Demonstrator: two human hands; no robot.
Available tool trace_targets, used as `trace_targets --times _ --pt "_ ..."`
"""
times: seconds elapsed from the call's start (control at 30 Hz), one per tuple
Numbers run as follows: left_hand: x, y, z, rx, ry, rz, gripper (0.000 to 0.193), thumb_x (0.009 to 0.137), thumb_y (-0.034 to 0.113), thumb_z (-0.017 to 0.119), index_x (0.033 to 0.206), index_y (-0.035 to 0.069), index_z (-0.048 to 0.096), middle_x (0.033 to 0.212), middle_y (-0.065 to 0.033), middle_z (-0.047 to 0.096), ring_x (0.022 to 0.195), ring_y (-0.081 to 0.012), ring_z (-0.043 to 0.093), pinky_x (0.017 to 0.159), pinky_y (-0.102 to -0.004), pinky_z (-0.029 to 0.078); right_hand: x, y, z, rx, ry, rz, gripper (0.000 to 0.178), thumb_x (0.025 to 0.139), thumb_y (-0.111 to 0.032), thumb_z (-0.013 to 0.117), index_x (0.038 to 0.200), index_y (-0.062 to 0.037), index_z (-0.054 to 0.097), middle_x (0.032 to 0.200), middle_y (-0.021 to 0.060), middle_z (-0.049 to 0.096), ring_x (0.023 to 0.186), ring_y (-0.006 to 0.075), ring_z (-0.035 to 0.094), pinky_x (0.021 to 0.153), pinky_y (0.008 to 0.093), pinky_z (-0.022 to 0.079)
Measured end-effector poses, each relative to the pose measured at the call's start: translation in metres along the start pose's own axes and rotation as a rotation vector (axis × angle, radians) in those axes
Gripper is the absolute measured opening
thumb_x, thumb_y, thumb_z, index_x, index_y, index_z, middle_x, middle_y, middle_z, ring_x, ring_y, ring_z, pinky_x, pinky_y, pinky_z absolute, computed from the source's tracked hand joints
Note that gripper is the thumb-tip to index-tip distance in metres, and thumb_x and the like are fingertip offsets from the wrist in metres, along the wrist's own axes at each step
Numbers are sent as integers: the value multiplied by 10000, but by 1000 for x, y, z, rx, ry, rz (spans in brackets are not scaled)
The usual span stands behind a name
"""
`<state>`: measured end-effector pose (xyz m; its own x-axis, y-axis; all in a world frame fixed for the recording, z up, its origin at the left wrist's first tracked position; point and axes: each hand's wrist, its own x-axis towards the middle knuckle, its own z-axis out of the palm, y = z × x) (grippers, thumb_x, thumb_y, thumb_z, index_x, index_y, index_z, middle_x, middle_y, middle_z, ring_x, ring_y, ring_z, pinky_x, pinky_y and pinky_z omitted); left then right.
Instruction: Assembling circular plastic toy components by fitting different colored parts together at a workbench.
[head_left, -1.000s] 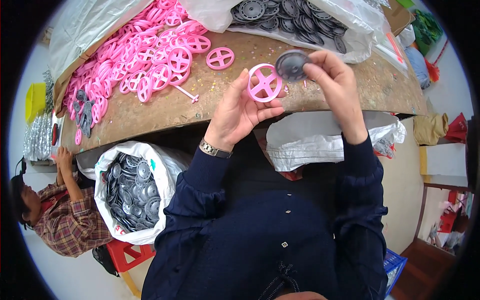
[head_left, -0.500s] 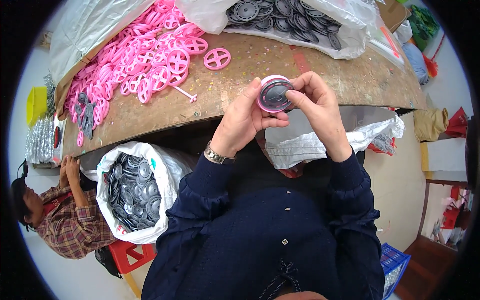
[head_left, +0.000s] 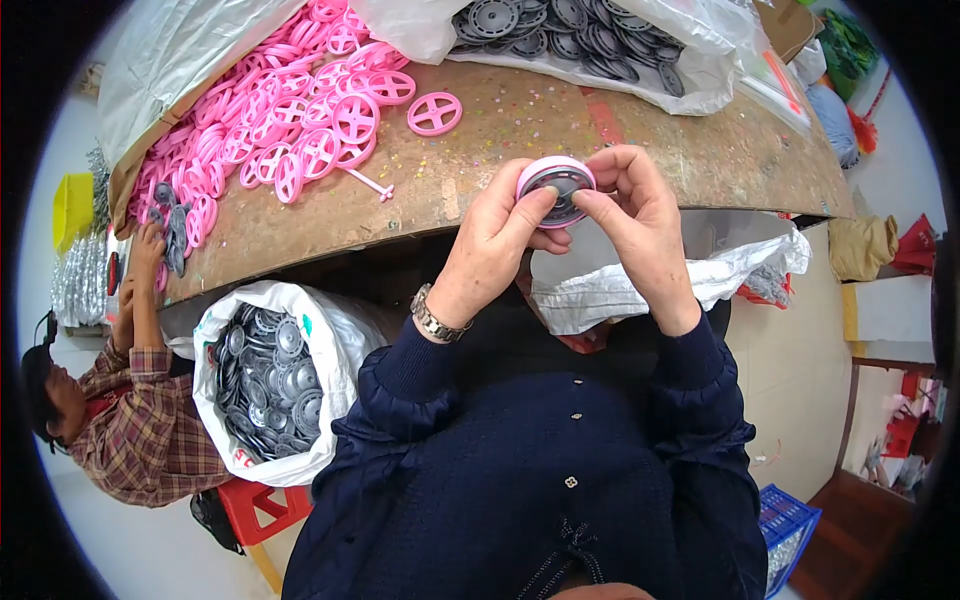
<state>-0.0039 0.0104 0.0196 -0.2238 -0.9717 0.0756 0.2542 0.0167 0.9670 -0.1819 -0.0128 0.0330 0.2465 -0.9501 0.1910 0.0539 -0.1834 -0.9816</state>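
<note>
Between my two hands, just over the front edge of the table, is a toy wheel with a pink rim and a dark grey disc set inside it. My left hand closes on its left side, the thumb pressed on the disc's face. From the right, my right hand grips it too, its thumb on the disc and its fingers curled behind the rim. Some fingertips are hidden behind the wheel. A heap of pink wheel rims lies on the table to the left, with one loose pink rim beside it.
Grey discs lie in a white bag at the table's back. A white sack of grey discs stands left of my lap, another white sack below my hands. At far left a co-worker sits; a blue crate is lower right.
My left thumb has moved from the rim onto the disc's face, and the wheel has tilted. The co-worker's hand has reached up to the grey pieces on the table.
</note>
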Motion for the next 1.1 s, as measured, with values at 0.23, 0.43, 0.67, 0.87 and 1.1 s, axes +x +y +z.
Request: trace_targets --times 0.23,0.43,0.67,0.87,1.1 --pt "-3 -4 -2 96 -68 48 309 1039 179 488 1282 -12 481 1093 -121 625 841 -185 680 723 -302 593 -5 -3 1 -21 -44 -31 208 914 -47 649 1114 7 640 971 38 672 859 92 625 736 237 512" --pt "-6 -5 9 372 67 249 194 1010 139 515 1115 -12 576 821 -102 643 676 -151 677 601 -270 533 -13 1 5 -173 1 -73 143 958 -53 604 1080 16 626 964 2 645 903 76 583 833 233 476" --pt "-3 -3 10 341 32 47 257 1031 170 509 1205 -17 540 945 -76 634 742 -123 663 648 -258 570 -6 13 2 -81 60 -48 97 940 -70 631 988 13 646 865 1 655 813 68 589 732 235 479" --pt "-3 -1 6 323 -38 -15 295 1028 156 509 1277 0 489 972 -82 633 743 -127 662 640 -256 572 -2 7 -6 -11 -3 38 136 960 -91 610 1050 9 627 932 -6 642 855 64 572 775 228 466" --pt "-3 -10 2 116 38 -1 265 1016 108 510 1258 -1 504 946 -74 636 700 -109 643 610 -244 565 -10 -1 -3 -169 -77 21 301 958 -53 584 1247 21 555 1077 39 644 989 97 594 891 253 472"
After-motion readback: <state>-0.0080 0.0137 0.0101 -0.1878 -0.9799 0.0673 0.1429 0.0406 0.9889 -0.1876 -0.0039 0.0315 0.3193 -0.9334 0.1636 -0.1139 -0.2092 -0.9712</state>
